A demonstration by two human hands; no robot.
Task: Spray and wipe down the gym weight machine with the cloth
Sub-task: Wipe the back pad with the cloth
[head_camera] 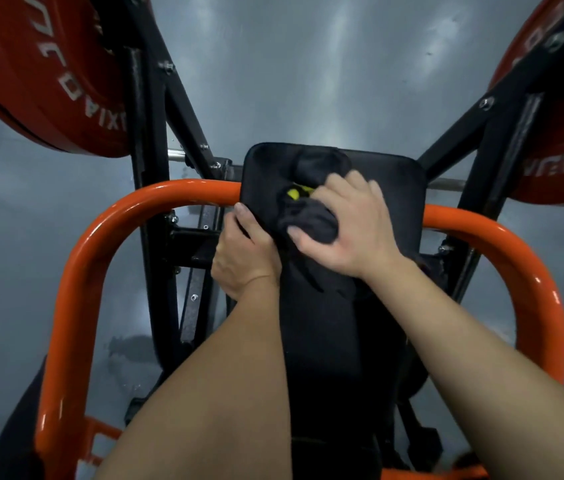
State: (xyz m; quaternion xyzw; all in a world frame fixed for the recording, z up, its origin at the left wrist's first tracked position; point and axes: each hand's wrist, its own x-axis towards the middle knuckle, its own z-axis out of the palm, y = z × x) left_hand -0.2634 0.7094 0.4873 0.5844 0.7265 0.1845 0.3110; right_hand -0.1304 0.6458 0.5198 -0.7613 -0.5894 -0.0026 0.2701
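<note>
black vinyl, smooth and faintly shiny, covers the upright pad (394, 202), and that is where the work is: the wiping step, as far as i can judge. the right hand (346, 226) has its grip closed round a dark cloth (311, 223), which is bunched into a soft, wrinkled wad and pressed against the upper middle of the pad. the left hand (246, 258) steadies things, its grip wrapped over the pad's left edge, thumb lying on the face, the rest tucked out of sight behind. a small yellow-green patch (293, 193) shows just above the cloth; i cannot tell what it is. no spray bottle is in sight. behind the pad runs a glossy orange tube (183, 192), round in section and bent in a wide loop, with matte black steel bars (145, 133) and red weight plates (31, 64) on either side, over a grey floor (308, 64). next, i'd guess, the cloth wants firm strokes over the rest of the face, then re-bunching to follow the curved tube.
</note>
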